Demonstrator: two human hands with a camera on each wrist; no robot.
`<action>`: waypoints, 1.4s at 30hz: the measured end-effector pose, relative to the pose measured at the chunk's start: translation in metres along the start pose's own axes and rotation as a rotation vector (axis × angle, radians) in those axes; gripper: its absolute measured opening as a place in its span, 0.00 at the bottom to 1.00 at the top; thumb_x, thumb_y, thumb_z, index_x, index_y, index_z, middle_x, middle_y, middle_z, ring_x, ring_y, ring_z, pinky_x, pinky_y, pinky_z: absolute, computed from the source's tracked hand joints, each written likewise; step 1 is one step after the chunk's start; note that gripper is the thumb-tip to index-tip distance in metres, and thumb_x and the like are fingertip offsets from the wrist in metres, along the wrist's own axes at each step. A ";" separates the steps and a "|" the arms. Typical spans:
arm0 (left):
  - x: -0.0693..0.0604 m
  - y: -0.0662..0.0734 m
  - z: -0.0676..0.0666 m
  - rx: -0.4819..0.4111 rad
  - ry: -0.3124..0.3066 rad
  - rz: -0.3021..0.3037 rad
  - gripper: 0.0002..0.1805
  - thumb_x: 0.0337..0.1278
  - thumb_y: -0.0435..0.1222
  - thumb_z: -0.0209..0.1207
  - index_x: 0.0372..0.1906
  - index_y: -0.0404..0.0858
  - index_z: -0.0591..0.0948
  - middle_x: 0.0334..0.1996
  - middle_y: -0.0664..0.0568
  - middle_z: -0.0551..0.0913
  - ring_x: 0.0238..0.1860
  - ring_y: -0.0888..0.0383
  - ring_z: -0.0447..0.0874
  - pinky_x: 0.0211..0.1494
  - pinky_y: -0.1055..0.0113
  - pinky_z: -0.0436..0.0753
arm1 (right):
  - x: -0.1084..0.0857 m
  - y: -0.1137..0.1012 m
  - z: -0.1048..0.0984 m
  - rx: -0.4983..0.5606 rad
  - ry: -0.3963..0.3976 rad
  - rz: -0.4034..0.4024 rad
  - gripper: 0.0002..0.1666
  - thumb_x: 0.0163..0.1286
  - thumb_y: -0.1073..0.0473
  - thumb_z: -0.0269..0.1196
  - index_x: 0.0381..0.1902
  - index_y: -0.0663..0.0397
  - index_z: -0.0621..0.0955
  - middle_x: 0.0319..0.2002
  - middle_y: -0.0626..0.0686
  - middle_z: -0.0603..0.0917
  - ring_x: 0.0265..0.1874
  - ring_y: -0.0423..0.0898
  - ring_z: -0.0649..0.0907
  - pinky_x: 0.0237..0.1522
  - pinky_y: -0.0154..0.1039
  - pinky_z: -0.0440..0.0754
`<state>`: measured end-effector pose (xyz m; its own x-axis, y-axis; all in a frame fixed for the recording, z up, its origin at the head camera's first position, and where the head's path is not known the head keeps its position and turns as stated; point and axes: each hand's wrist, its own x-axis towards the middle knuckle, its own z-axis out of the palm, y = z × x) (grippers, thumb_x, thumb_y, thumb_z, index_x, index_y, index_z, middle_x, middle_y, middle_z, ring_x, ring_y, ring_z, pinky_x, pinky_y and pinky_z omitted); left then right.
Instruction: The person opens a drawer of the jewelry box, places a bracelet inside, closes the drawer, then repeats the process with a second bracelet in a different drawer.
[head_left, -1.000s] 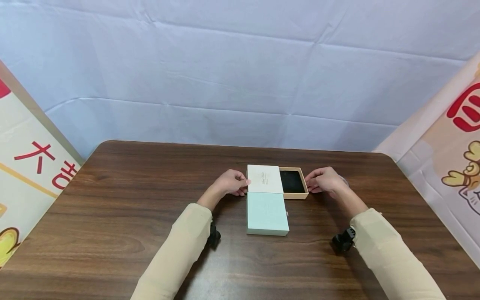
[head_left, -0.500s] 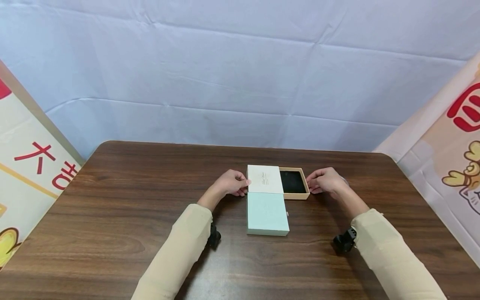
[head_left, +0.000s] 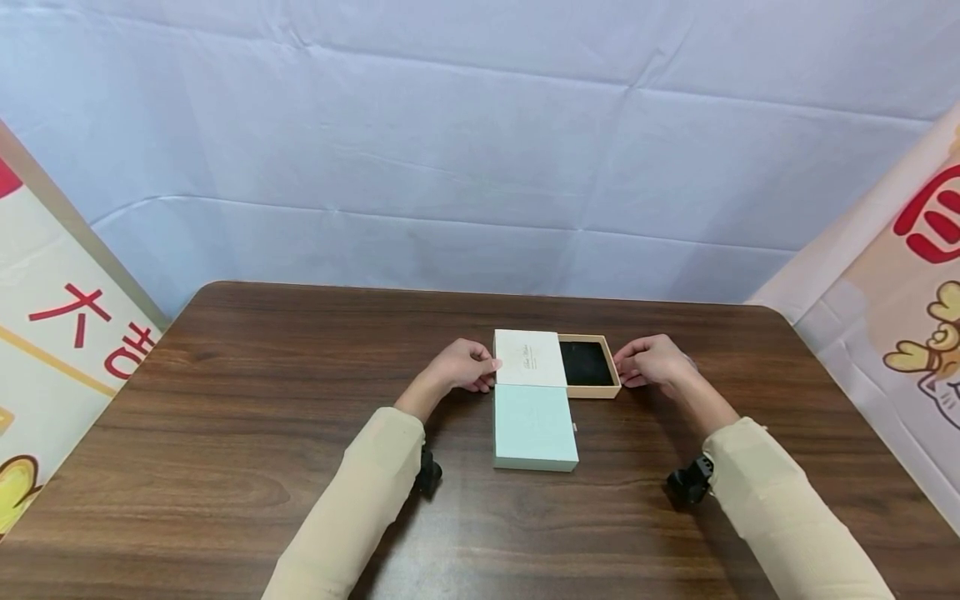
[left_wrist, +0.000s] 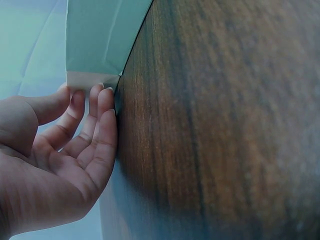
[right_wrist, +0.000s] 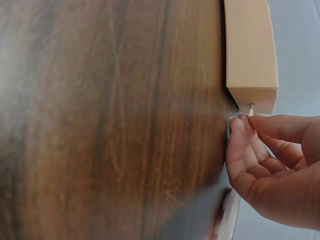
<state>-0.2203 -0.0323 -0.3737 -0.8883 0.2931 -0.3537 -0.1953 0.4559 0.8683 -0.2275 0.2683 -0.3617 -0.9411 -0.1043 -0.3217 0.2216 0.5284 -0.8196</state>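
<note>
A white box sleeve (head_left: 525, 358) with small printed lettering lies on the table. Its tan drawer (head_left: 594, 392) sticks out to the right, showing a black inside. My left hand (head_left: 465, 365) holds the sleeve's left end, thumb on the top edge and fingertips against the side. At the drawer's right end, my right hand (head_left: 651, 362) pinches a small ribbon tab (right_wrist: 251, 109) between thumb and fingers, clearest in the right wrist view. A mint-green box (head_left: 534, 425) lies against the sleeve's near side, also with a small tab (head_left: 574, 427) on its right.
The brown wooden table (head_left: 300, 375) extends on every side of the boxes. Behind it hangs a pale blue cloth (head_left: 450, 150). Printed banners stand at the left (head_left: 67, 333) and the right (head_left: 900, 292).
The tan drawer has slid slightly further right out of the sleeve, along with my right hand. My left hand, the sleeve and the mint-green box have stayed in place.
</note>
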 end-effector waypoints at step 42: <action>-0.002 0.001 0.002 -0.006 0.013 0.000 0.11 0.62 0.37 0.54 0.30 0.33 0.78 0.25 0.46 0.81 0.27 0.56 0.82 0.32 0.66 0.79 | 0.000 0.003 -0.001 0.010 0.022 0.010 0.13 0.65 0.75 0.45 0.41 0.78 0.75 0.28 0.56 0.79 0.25 0.44 0.80 0.33 0.41 0.81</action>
<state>-0.2179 -0.0312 -0.3731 -0.8936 0.2823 -0.3488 -0.1974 0.4507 0.8706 -0.2277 0.2706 -0.3633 -0.9441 -0.0802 -0.3196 0.2337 0.5207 -0.8211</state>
